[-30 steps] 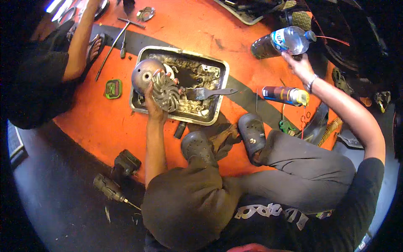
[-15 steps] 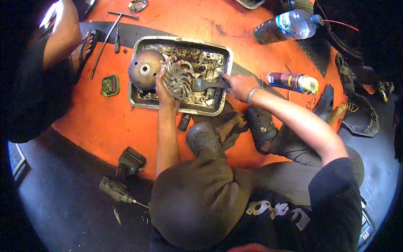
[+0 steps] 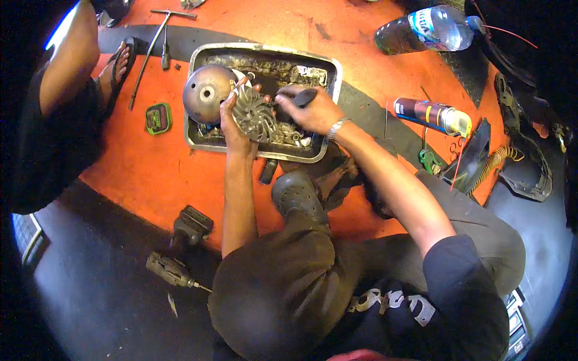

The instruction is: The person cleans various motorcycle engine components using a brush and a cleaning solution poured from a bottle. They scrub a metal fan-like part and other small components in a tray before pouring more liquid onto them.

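Note:
My left hand (image 3: 236, 123) is closed around a grey finned fan wheel (image 3: 256, 115), its curved blades facing up. I hold it over a shallow dark tray (image 3: 198, 139) containing oily grime and small metal parts. In my right hand (image 3: 314, 111) is a brush, its dark handle (image 3: 306, 97) sticking up from the fist; the bristles are hidden by the hand and its shadow. That hand is close to the fan wheel's right side. Just left of the wheel, a round metal bell-shaped drum (image 3: 208, 95) with holes rests in the tray.
A spray can (image 3: 430, 115) and a plastic bottle (image 3: 430, 30) lie to the right. A cordless driver (image 3: 174, 265) sits at lower left. Left of the tray are a small green-edged tin (image 3: 158, 118) and a T-handle wrench (image 3: 153, 54). Another person's sandalled foot (image 3: 118, 63) is beyond.
My right hand has moved left from the tray's right rim to beside the fan wheel, and the brush handle now tilts upward. My left hand still holds the wheel. The view has shifted slightly.

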Demonstrator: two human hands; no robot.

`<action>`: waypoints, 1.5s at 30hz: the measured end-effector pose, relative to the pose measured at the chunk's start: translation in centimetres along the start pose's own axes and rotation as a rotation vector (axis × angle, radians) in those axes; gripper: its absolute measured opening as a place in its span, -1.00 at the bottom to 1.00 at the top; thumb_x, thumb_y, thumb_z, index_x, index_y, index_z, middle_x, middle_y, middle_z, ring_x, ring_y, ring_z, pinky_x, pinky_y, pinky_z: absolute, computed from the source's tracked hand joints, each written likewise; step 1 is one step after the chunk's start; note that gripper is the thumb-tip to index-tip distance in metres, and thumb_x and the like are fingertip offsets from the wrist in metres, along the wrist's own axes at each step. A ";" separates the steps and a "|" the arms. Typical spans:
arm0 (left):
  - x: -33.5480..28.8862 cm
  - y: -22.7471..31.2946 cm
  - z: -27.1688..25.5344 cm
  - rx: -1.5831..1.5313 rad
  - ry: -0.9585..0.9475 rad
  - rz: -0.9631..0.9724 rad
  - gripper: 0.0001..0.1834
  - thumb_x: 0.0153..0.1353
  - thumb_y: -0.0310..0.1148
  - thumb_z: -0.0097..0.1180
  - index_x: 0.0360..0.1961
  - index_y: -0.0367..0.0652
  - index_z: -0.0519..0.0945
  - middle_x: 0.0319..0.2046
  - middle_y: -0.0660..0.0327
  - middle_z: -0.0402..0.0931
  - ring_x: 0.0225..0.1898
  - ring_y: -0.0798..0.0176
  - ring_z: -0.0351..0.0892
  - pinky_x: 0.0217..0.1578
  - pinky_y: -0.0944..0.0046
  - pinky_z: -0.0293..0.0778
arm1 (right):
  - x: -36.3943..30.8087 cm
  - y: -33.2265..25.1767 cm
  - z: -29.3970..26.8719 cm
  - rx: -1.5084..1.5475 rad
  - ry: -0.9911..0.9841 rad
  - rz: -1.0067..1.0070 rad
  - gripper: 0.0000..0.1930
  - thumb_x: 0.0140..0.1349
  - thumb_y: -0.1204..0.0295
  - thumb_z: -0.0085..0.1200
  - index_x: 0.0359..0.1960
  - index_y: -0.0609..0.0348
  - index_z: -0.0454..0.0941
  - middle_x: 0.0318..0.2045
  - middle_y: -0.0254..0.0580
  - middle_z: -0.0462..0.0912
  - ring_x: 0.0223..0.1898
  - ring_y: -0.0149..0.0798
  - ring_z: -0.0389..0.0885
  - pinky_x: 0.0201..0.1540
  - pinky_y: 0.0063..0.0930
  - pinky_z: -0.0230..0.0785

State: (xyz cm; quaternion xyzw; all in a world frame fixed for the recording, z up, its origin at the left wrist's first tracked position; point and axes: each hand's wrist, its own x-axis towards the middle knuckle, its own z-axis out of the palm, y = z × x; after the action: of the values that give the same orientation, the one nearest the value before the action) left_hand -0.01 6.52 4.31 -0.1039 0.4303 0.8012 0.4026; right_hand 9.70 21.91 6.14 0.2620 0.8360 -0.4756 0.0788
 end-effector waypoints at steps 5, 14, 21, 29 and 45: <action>0.9 -1.6 0.5 0.069 0.003 -0.056 -0.38 0.34 -0.06 -0.14 0.36 -0.09 0.30 -0.03 0.16 0.54 -0.17 0.24 0.59 -0.20 0.21 0.58 | -2.7 0.8 -1.3 0.223 0.170 0.076 -0.58 0.28 0.03 0.15 -0.05 0.11 0.67 -0.29 0.04 0.74 -0.28 0.02 0.74 -0.17 -0.20 0.56; 1.5 -2.8 0.5 0.021 -0.040 0.007 -0.37 0.37 -0.05 -0.18 0.40 -0.07 0.25 0.08 0.04 0.50 -0.13 0.07 0.62 -0.10 0.08 0.59 | -4.7 1.4 0.0 0.143 0.085 -0.268 -0.74 0.32 0.29 0.14 -0.09 0.18 0.65 -0.36 0.02 0.71 -0.33 -0.03 0.73 -0.24 -0.27 0.53; 1.6 -2.5 0.7 0.024 -0.073 0.050 -0.32 0.33 -0.04 -0.13 0.43 -0.05 0.21 0.10 0.04 0.47 -0.09 0.06 0.61 -0.14 0.04 0.61 | -5.8 0.7 0.0 0.012 -0.001 -0.149 -0.73 0.30 0.35 0.16 -0.07 0.27 0.61 -0.36 0.06 0.69 -0.37 -0.03 0.71 -0.29 -0.28 0.52; 1.5 -2.4 1.1 0.114 -0.110 0.055 -0.28 0.28 -0.09 -0.09 0.45 -0.06 0.18 0.11 0.09 0.45 -0.08 0.15 0.58 -0.24 0.04 0.65 | -6.0 1.6 1.0 0.089 0.201 -0.401 -0.73 0.28 0.38 0.16 -0.05 0.24 0.60 -0.32 0.08 0.69 -0.39 0.01 0.71 -0.31 -0.22 0.57; 1.1 -0.9 1.2 0.095 -0.076 0.032 -0.30 0.28 -0.07 -0.09 0.44 -0.02 0.22 0.11 0.12 0.44 -0.08 0.20 0.57 -0.26 0.11 0.65 | -6.3 0.8 0.9 0.135 0.237 -0.438 -0.69 0.27 0.41 0.20 0.03 0.22 0.61 -0.22 0.04 0.70 -0.26 -0.03 0.72 -0.21 -0.28 0.57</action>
State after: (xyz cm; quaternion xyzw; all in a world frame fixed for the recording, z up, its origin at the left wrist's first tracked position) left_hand 0.20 8.35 3.95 -0.0471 0.4539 0.7894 0.4105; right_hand 15.33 19.18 7.47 0.1333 0.8425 -0.5020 -0.1425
